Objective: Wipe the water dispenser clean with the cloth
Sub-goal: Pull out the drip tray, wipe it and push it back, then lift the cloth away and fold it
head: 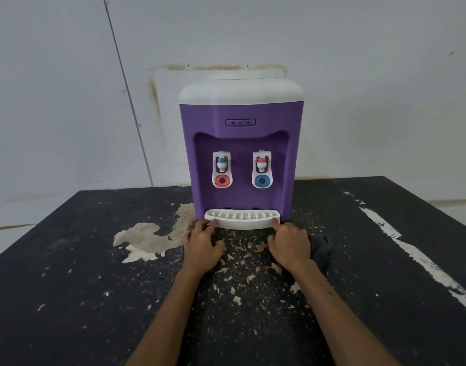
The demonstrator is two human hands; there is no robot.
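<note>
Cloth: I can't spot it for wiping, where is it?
The dark grey cloth lies on the black tabletop, partly under the right hand, just right of the dispenser's white drip tray.

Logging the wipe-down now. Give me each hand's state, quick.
Left hand: fingers on the left end of the drip tray; closed grip cannot be told.
Right hand: fingertips at the tray's right end, dark cloth beneath it; grip cannot be told.

We found no words, numbers or brand names that we could read. The water dispenser (241, 143) bore only a small oval panel (240, 122) whose three marks were too blurred to make out.
</note>
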